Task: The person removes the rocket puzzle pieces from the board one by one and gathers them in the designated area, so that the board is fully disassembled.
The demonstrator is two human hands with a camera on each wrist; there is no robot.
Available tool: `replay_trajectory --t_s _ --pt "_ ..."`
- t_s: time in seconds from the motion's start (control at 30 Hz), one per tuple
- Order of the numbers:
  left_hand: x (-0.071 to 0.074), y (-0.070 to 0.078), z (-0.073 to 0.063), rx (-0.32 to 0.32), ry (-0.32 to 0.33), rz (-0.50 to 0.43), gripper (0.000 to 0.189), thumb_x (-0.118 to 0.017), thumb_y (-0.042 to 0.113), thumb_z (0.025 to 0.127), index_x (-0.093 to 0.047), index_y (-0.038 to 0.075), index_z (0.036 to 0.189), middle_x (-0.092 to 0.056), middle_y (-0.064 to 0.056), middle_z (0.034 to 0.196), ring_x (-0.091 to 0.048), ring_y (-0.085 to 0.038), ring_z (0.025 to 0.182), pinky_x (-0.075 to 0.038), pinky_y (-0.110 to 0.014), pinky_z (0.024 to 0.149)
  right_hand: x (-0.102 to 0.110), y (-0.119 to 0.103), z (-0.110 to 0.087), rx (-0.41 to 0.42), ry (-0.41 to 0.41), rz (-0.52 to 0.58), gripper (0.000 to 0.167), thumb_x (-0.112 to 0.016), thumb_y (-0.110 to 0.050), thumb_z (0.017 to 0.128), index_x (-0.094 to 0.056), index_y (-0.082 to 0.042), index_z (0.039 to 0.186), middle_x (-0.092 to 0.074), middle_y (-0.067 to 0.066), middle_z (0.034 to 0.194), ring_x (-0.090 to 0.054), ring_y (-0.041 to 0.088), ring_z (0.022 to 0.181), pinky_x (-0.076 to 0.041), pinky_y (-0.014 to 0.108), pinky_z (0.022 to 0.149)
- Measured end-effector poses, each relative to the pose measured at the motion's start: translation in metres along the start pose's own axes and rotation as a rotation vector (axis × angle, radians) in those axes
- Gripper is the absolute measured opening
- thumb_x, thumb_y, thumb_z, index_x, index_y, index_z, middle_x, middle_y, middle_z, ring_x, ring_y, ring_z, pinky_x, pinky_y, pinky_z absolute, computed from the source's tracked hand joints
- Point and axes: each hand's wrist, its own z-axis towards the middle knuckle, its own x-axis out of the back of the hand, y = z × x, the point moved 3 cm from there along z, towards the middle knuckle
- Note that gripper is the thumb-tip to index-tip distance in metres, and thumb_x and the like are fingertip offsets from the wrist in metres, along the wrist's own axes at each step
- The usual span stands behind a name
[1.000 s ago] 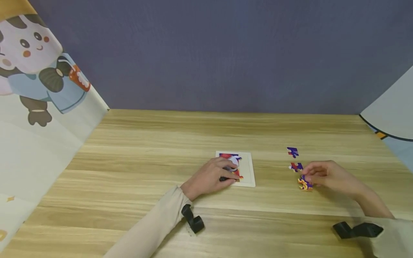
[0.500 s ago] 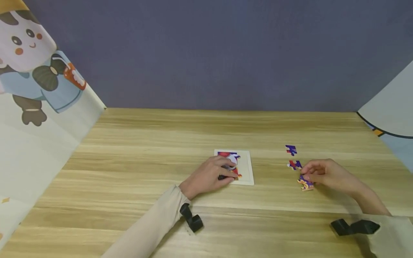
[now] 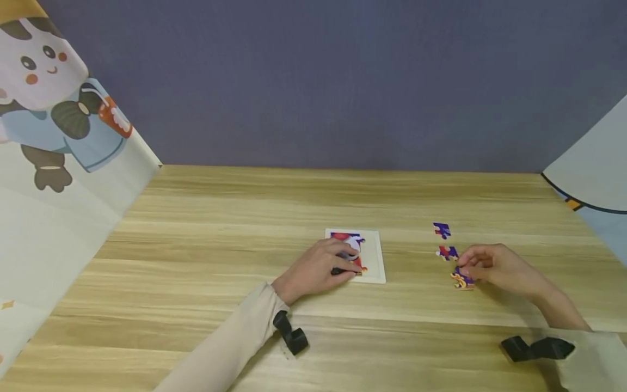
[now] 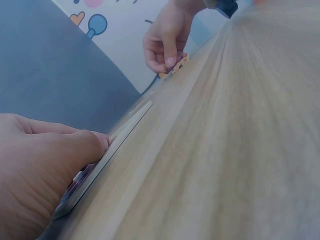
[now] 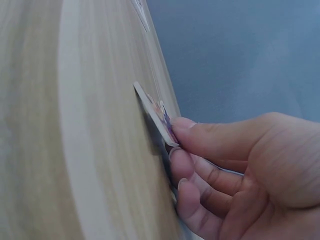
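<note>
My left hand (image 3: 320, 268) rests on a white puzzle tray (image 3: 374, 256), its fingers lying over joined pieces with a red, purple and white picture. The palm and fingers hide part of that picture. To the right, my right hand (image 3: 499, 271) pinches a purple and yellow puzzle piece (image 3: 462, 279) between thumb and fingers. In the right wrist view this puzzle piece (image 5: 157, 117) is tilted, one edge raised off the wood. Just beyond that hand lie a red and purple puzzle piece (image 3: 447, 252) and, farther back, a purple puzzle piece (image 3: 442, 230).
The wooden table (image 3: 245, 218) runs back to a dark blue-grey wall panel (image 3: 343, 81). A panel with a cartoon figure (image 3: 59, 87) stands at the left, and a pale panel (image 3: 597, 158) at the right. Black straps (image 3: 291, 335) circle the wrists.
The piece in my right hand tilts slightly differently. Both hands keep their places, the left on the tray, the right on the piece. The head view shifts a little.
</note>
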Motion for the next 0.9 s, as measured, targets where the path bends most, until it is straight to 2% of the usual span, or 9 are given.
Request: replay_trajectory --t_s 0.37,0.63,0.9 --pt "0.0001 0.0005 0.0002 -0.011 0.011 0.014 0.018 -0.065 0.029 0.09 -0.075 0.025 0.105 -0.065 0.002 0.119 -0.058 -0.012 0.113 -0.038 -0.033 0.107 0.0006 -0.0012 -0.0011 0.045 0.031 -0.027 0.013 -0.064 -0.006 0.088 -0.063 0.003 0.097 -0.059 -0.002 0.081 -0.05 0.002 0.068 -0.045 0.021 0.054" --pt "0.0004 0.0011 0.0002 0.011 0.01 0.005 0.018 -0.064 0.029 0.091 -0.075 0.026 0.105 -0.065 0.003 0.119 -0.058 -0.009 0.112 -0.039 -0.032 0.106 0.0035 -0.0032 -0.0008 0.047 -0.002 -0.011 0.013 -0.062 -0.005 0.089 -0.062 0.003 0.099 -0.061 0.0 0.085 -0.053 0.003 0.072 -0.047 0.021 0.058" --pt "0.0 0.001 -0.0006 0.018 0.0 0.002 0.017 -0.064 0.031 0.091 -0.075 0.027 0.104 -0.065 0.004 0.12 -0.056 -0.011 0.116 -0.038 -0.032 0.107 0.0007 -0.006 -0.0028 0.103 0.02 -0.001 0.009 -0.061 -0.004 0.09 -0.063 0.001 0.096 -0.061 -0.006 0.081 -0.054 0.004 0.07 -0.046 0.021 0.056"
